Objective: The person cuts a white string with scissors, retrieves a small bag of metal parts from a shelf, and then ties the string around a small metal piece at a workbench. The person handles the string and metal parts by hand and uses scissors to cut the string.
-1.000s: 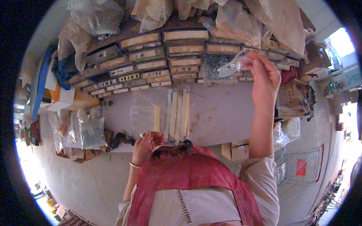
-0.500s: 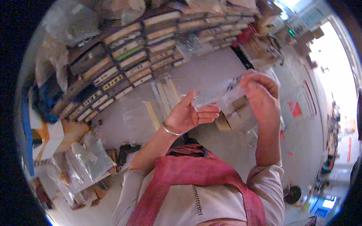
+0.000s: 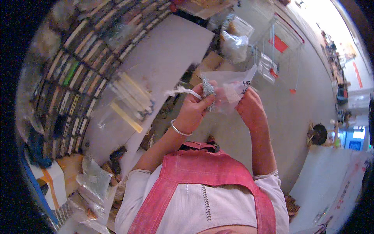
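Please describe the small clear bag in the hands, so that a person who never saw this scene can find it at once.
Start from the long white table in front of the person. Right of its edge, the left hand and right hand meet at chest height and hold a clear plastic bag. Unlike the bags lying around, it holds a clump of small silver pieces.

- Grey worktable [image 3: 171, 50], as I see it, upper left.
- Pale flat strips [image 3: 130, 97] lying on it, side by side.
- Shelved rows of small boxes [image 3: 74, 78] behind.
- Clear bagged goods [image 3: 237, 43] beside a red-marked wire rack [image 3: 278, 43], upper right.
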`<state>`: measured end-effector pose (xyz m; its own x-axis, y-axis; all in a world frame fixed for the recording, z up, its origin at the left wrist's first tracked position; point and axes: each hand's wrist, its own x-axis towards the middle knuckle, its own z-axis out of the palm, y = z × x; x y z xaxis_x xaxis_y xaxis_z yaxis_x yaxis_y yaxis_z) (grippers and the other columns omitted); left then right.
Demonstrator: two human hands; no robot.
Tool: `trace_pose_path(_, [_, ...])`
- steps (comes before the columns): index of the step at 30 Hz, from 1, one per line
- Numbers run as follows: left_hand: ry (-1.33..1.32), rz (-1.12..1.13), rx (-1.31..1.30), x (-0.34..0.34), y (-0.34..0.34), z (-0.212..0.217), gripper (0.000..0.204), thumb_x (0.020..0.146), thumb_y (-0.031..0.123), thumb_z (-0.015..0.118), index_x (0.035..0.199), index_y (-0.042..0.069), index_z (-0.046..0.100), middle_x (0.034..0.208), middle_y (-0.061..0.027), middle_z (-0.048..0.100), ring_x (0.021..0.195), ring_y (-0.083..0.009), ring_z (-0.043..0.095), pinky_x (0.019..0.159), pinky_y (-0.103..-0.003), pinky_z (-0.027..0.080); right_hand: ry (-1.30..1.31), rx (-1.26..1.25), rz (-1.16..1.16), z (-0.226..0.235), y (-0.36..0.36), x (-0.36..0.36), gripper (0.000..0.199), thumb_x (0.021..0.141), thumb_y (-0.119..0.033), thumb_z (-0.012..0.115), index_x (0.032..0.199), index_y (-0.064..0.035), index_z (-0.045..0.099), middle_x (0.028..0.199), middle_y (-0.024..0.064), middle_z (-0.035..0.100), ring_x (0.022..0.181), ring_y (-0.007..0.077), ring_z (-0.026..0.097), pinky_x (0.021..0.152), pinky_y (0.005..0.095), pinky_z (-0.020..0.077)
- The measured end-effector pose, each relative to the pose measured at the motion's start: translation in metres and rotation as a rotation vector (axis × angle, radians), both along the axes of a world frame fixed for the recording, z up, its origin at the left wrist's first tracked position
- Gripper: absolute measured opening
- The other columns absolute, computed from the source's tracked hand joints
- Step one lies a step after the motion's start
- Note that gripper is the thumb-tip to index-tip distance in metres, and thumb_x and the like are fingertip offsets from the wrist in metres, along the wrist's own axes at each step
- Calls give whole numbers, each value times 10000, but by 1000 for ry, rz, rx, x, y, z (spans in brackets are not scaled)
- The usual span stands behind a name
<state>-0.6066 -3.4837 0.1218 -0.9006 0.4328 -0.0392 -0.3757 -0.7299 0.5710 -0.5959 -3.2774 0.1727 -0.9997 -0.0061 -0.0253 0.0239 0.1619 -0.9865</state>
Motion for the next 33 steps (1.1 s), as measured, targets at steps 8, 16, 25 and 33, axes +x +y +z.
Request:
trace_pose_path(8, [-1,-198,-124,45,200,-3,372,975,52,625,1335,23,536,1198,-94,687,1013,-159,665,855,-288,552,108,-725,-199,-1,195,102,131,927,-114,620,1029,-35,642,1142,99,664,1016,164,642,919,341,517])
trace_pose_path(16, [28,-574,-84,100,396,-23,323,1026,135,548,1321,4,532,1223,-132,675,1058,-197,663,930,-331,535,132,-711,-582,-43,355,200,75,974,-145,625,1002,-75,620,999,27,672,909,119,635,829,279,525])
trace_pose_path(25, [-127,-933,19,99,574,-54,409,1033,234,516,1345,-30,511,1297,-172,633,1187,-280,626,1038,-431,486,379,-561,-1161,-66,492,258,75,1009,-167,610,982,-96,613,880,-11,655,757,55,580,638,221,469])
trace_pose_path(33, [-31,-1059,-14,55,740,-78,388,1015,157,553,1373,13,508,1286,-166,641,1216,-300,612,1037,-437,481,384,-293,-1470,-77,631,252,98,1009,-215,616,963,-129,599,830,-44,626,605,10,393,513,198,293])
